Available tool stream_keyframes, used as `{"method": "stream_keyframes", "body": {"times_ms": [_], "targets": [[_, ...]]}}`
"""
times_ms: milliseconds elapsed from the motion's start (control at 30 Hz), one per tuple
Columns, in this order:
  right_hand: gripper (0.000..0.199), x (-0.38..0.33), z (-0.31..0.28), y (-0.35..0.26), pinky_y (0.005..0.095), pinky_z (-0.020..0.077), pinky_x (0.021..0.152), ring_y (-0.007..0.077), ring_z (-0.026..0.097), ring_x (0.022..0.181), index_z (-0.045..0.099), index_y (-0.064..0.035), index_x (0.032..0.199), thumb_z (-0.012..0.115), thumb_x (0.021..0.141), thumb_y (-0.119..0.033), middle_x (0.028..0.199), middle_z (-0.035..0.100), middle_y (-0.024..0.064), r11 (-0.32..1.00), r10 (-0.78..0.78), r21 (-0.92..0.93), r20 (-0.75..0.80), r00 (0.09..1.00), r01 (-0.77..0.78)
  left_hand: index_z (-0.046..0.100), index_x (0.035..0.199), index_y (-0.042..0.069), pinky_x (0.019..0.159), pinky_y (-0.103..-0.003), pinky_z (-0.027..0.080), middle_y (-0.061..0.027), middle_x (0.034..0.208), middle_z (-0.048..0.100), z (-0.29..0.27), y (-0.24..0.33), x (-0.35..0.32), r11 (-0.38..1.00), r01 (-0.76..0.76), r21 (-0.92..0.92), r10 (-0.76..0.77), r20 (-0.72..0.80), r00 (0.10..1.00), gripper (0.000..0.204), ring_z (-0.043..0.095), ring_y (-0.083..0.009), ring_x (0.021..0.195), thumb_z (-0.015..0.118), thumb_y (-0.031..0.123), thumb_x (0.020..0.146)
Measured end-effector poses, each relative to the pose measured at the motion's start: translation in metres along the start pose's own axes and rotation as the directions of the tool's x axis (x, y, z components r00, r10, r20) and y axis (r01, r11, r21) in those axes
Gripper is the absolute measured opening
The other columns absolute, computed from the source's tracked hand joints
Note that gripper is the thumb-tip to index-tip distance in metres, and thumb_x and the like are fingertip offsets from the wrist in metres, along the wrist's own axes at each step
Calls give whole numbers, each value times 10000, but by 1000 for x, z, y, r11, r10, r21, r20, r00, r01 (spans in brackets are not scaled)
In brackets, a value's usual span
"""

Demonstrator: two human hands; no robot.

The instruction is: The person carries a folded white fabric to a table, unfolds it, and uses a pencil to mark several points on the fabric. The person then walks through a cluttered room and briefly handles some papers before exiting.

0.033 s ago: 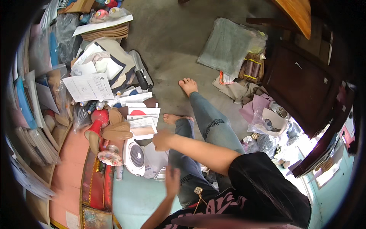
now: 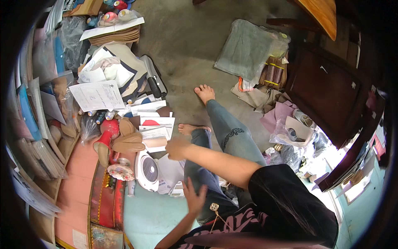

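My right hand is curled closed above my left knee, beside a stack of white papers with a tan piece on it. Its fingers point away from view, so anything inside the grip is hidden. My left hand hovers at my left thigh, slightly blurred, with fingers apart and nothing visible in it. Left of both hands stands a white device with a round dark grille. White sheets lie between it and my leg.
Tan insole-shaped pieces, a red stand and thread spools crowd the left. Beyond sits a pile of cut material. On the right are a grey-green plastic-wrapped bundle, fabric scraps and a dark wooden panel.
My left hand has shifted slightly to the right and its fingers have spread. My right hand is lower by a little and still curled. The surroundings look the same.
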State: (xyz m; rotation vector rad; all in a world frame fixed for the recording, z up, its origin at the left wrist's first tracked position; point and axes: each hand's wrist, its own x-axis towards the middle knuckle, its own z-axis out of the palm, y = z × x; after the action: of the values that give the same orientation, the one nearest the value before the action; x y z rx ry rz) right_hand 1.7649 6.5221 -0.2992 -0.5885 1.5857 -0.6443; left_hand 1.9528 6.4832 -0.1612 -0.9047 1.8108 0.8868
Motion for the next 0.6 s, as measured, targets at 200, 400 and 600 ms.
{"method": "stream_keyframes", "body": {"times_ms": [200, 400, 600], "targets": [[277, 8, 2, 18, 471, 492, 795, 345, 628, 934, 698, -77, 908, 641, 808, -330, 934, 658, 161, 996, 28, 87, -162, 986, -14, 440, 1398, 170, 1091, -534, 266, -200, 1484, 325, 22, 34, -18, 945, -42, 325, 92, -140, 986, 786, 275, -458, 1357, 743, 400, 711], [286, -2, 8, 13, 464, 485, 814, 336, 619, 968, 679, -105, 960, 634, 833, -356, 1009, 649, 145, 978, -23, 205, -110, 994, 45, 435, 1390, 162, 1092, -529, 268, -193, 1493, 306, 23, 30, -19, 924, 1, 382, 11, -28, 1000, 757, 266, -429, 1369, 730, 387, 730], [296, -3, 14, 23, 460, 480, 854, 335, 621, 991, 663, -106, 992, 619, 845, -360, 1054, 644, 130, 963, -71, 249, -121, 990, 100, 436, 1395, 177, 1077, -521, 281, -169, 1493, 312, 30, 38, -29, 906, -94, 414, 157, -120, 980, 752, 289, -415, 1356, 700, 410, 730]]}}
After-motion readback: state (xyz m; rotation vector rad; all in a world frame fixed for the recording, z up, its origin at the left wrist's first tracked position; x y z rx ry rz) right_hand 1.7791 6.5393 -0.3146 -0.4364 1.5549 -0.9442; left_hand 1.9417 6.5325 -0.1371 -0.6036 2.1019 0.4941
